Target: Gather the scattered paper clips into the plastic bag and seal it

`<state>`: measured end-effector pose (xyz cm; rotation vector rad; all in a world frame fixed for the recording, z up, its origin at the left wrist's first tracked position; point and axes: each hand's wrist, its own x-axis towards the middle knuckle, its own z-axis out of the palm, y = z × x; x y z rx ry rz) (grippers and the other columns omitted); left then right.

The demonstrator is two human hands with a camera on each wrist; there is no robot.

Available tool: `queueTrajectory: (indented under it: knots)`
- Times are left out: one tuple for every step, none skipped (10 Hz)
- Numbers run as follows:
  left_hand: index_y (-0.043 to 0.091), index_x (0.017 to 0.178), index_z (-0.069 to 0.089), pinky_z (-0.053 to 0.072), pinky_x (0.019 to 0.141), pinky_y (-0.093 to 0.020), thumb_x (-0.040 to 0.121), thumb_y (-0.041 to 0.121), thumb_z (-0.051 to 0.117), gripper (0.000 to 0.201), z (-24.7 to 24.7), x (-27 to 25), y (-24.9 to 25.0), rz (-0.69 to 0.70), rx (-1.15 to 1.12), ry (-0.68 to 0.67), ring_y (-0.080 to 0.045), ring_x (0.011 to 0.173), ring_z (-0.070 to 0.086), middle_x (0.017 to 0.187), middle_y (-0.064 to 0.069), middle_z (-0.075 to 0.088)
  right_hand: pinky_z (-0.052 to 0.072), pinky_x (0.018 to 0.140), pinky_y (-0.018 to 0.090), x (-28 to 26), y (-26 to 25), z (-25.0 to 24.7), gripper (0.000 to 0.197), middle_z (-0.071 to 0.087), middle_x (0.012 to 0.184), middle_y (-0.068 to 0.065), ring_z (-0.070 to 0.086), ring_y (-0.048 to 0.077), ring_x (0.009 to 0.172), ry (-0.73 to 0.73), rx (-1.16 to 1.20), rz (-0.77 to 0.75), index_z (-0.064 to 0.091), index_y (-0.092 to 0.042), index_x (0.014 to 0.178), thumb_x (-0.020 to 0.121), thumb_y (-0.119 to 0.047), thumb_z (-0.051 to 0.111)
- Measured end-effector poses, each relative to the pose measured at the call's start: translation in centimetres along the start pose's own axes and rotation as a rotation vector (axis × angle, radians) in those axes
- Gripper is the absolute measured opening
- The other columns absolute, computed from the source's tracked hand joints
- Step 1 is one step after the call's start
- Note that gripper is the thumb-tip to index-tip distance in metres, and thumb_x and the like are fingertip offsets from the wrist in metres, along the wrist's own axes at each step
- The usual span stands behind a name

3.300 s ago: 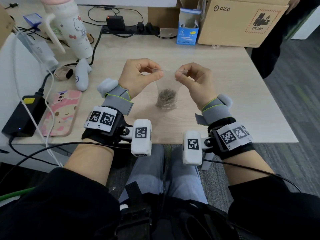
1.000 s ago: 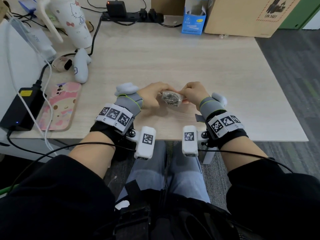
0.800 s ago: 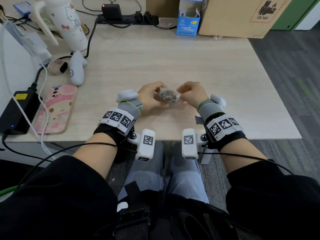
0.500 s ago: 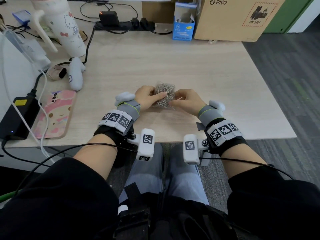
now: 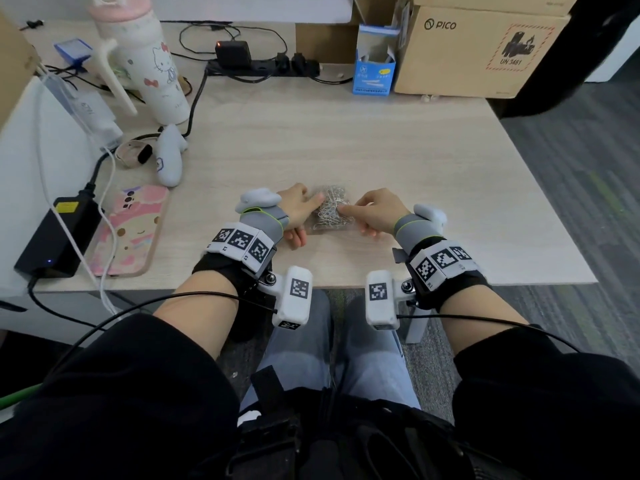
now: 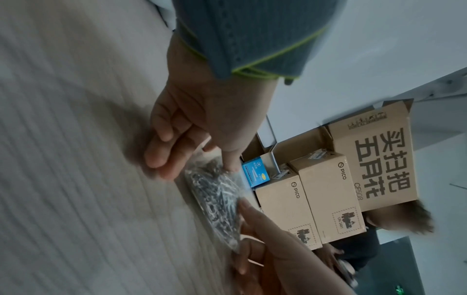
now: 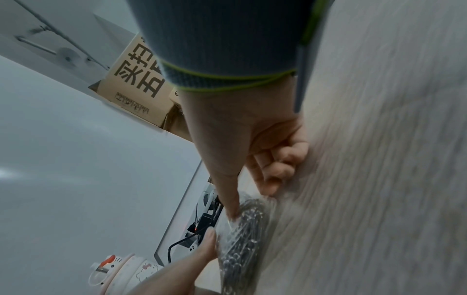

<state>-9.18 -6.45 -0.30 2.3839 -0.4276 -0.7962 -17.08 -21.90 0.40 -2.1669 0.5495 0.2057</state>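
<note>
The clear plastic bag (image 5: 330,211) lies flat on the wooden table (image 5: 433,188), near its front edge, with a heap of silver paper clips inside. My left hand (image 5: 303,216) is at the bag's left side, one straight fingertip touching the edge. My right hand (image 5: 367,213) is at the right side, one straight finger pressing on the bag and the others curled on the table. The left wrist view shows the bag (image 6: 217,195) between my left hand (image 6: 192,127) and my right hand (image 6: 265,235). The right wrist view shows my right hand (image 7: 240,139) pressing the bag (image 7: 242,235).
A pink-cased phone (image 5: 128,230) and a black power adapter (image 5: 55,237) lie at the left. A white controller (image 5: 169,157) and a cartoon bottle (image 5: 149,64) stand behind them. A blue box (image 5: 374,71), a cardboard box (image 5: 478,50) and a power strip (image 5: 263,64) line the back.
Both hands held the bag up by its top edge, then brought it down. It now lies flat on the table with fingertips on it.
</note>
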Motion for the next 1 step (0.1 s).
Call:
queueTrajectory:
  knots:
    - [0.009,0.122,0.041,0.046,0.047,-0.024,0.094,0.051,0.032,0.052,-0.94,0.17,-0.62,0.019,0.034,0.167,-0.021,0.036,0.055,0.044,-0.006,0.060,0.047,0.059,0.028,0.45,-0.06,-0.12,0.039,0.057,0.057,0.004,0.051,0.020,0.054,0.121,-0.006,0.012,0.059,-0.010,0.069,0.082,-0.046,0.063]
